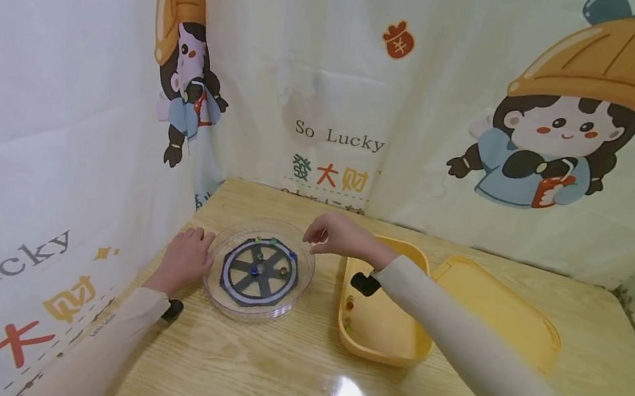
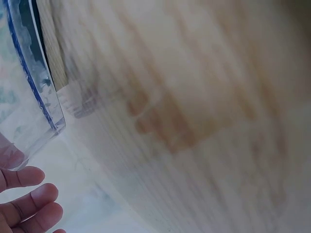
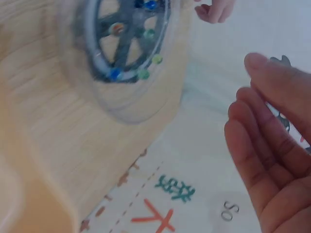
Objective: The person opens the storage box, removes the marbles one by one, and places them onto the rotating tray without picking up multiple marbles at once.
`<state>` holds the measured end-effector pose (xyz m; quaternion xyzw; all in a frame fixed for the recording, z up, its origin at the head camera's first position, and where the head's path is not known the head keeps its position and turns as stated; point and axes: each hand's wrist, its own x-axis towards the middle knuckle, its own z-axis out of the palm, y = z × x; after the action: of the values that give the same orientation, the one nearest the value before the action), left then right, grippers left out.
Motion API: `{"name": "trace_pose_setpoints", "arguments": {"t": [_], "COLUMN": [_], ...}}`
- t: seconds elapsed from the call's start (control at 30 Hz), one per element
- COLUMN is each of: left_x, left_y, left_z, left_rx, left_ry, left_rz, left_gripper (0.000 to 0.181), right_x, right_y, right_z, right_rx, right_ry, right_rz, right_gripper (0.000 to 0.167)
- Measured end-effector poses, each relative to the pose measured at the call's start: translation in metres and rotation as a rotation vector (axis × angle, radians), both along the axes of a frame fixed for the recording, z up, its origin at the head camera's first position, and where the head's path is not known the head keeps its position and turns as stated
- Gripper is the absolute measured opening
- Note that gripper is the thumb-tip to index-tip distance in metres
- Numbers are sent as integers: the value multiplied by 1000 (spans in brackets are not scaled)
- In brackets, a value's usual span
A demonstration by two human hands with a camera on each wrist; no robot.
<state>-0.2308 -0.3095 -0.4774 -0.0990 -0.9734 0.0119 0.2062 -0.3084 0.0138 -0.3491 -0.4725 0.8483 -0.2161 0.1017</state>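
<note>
A round clear dish (image 1: 252, 315) stands on the table, with a dark spoked wheel shape (image 1: 270, 299) inside. Several small coloured marbles lie on the wheel, among them a blue marble (image 3: 115, 74) and a green marble (image 3: 143, 74). My left hand (image 1: 185, 259) is at the dish's left edge; in the left wrist view its fingers (image 2: 41, 216) are loosely bent beside the clear wall. Raised over the dish's right side, my right hand (image 1: 342, 237) has bent fingers. The right wrist view shows a gap between thumb and fingers (image 3: 243, 141), with nothing visible in it.
An orange-yellow box (image 1: 381, 354) right of the dish holds several small marbles near its left wall, partly under my right forearm. Its matching lid (image 1: 496, 311) lies farther right. A printed curtain (image 1: 428, 193) hangs behind and at the sides of the table.
</note>
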Motion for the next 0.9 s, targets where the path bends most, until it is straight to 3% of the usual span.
{"name": "trace_pose_setpoints", "arguments": {"t": [0.17,0.4,0.9], "left_x": [-2,-3,-2], "left_y": [-1,-2,-2], "left_z": [2,-1,-3], "left_rx": [-2,2,10], "left_ry": [10,-10,-1], "left_rz": [0,11,12], "left_gripper": [21,19,20], "right_x": [2,5,0], "right_y": [30,64,92], "right_z": [-2,-20,-55], "right_rx": [-12,-14,-40], "right_ry": [-25,-100,-143], "right_rz": [40,33,28], "right_gripper": [15,13,10]}}
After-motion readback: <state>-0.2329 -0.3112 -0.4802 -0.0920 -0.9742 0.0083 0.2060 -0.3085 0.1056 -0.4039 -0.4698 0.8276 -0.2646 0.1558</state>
